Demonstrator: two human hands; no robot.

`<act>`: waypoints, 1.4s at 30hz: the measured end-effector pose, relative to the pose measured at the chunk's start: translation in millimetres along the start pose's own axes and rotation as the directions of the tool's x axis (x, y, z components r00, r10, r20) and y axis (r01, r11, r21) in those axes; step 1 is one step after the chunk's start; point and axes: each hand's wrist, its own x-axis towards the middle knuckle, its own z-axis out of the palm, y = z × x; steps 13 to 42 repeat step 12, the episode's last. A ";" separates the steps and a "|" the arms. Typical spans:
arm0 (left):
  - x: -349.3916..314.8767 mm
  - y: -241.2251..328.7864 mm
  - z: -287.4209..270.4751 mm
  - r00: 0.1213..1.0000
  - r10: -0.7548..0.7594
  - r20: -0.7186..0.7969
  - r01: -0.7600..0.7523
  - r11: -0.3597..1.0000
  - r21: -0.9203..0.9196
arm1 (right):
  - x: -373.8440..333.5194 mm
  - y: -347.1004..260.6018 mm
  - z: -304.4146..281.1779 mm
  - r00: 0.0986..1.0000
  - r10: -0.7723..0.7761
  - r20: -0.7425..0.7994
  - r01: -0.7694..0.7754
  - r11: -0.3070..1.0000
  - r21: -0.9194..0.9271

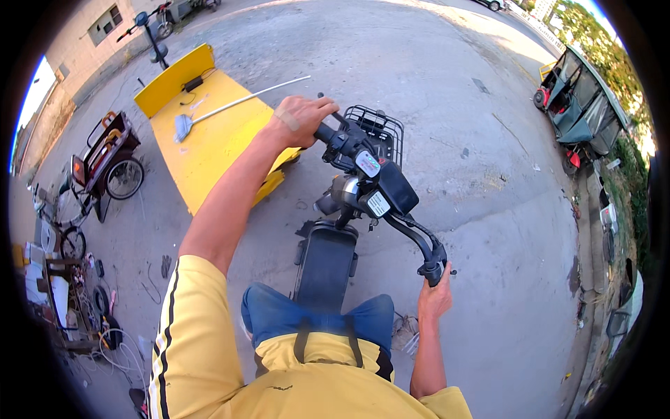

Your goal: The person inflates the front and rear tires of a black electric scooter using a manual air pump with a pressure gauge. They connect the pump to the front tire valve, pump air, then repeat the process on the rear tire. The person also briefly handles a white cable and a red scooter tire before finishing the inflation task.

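Note:
An electric scooter stands in front of me, its handlebar [412, 234] slanting from upper left to lower right. My left hand [301, 119], with a tan plaster near its wrist, is closed over the left handlebar grip [324, 133], fingers partly hidden. At the other end my right hand [437, 297] wraps round the right grip, which it mostly hides. Between them are a small display [367, 163] with lit marks and a white label [377, 204]. A black wire basket [382, 126] sits at the front. The black footboard [326, 262] runs back toward my legs.
A yellow flatbed cart [241, 133] stands close on the left, carrying a broom [183, 127]. Farther left are a cargo tricycle [110, 159] and piled scrap [70, 300]. A covered three-wheeler [583, 105] is parked by the kerb [593, 237] at right.

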 end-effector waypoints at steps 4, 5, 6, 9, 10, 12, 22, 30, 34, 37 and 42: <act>118.8 -47.0 50.1 0.994 0.029 -0.106 -0.033 0.999 -0.035 | 133.0 -29.0 20.9 0.997 0.044 0.056 -0.041 0.998 -0.050; 154.8 -59.3 59.9 0.992 0.046 -0.116 -0.052 0.998 -0.047 | 170.7 -31.0 32.3 0.997 0.050 0.064 -0.045 0.996 -0.072; 190.5 -67.9 71.6 0.992 0.059 -0.113 -0.065 0.996 -0.053 | 207.5 -29.7 42.3 0.996 0.051 0.074 -0.043 0.994 -0.099; 298.1 -91.1 117.5 0.990 0.075 -0.121 -0.084 0.994 -0.070 | 301.7 -23.5 79.7 0.997 0.058 0.053 -0.050 0.989 -0.142; 334.7 -97.6 133.6 0.992 0.072 -0.107 -0.081 0.993 -0.082 | 332.7 -20.6 94.2 0.998 0.054 0.025 -0.050 0.988 -0.143; 410.5 -115.0 168.8 0.979 0.129 -0.158 -0.146 0.984 -0.098 | 397.0 -11.5 121.3 0.999 0.039 -0.021 -0.042 0.988 -0.148; 410.5 -115.0 168.8 0.979 0.129 -0.158 -0.146 0.984 -0.098 | 397.0 -11.5 121.3 0.999 0.039 -0.021 -0.042 0.988 -0.148; 410.5 -115.0 168.8 0.979 0.129 -0.158 -0.146 0.984 -0.098 | 397.0 -11.5 121.3 0.999 0.039 -0.021 -0.042 0.988 -0.148; 410.5 -115.0 168.8 0.979 0.129 -0.158 -0.146 0.984 -0.098 | 397.0 -11.5 121.3 0.999 0.039 -0.021 -0.042 0.988 -0.148; 410.5 -115.0 168.8 0.979 0.129 -0.158 -0.146 0.984 -0.098 | 397.0 -11.5 121.3 0.999 0.039 -0.021 -0.042 0.988 -0.148; 410.5 -115.0 168.8 0.979 0.129 -0.158 -0.146 0.984 -0.098 | 397.0 -11.5 121.3 0.999 0.039 -0.021 -0.042 0.988 -0.148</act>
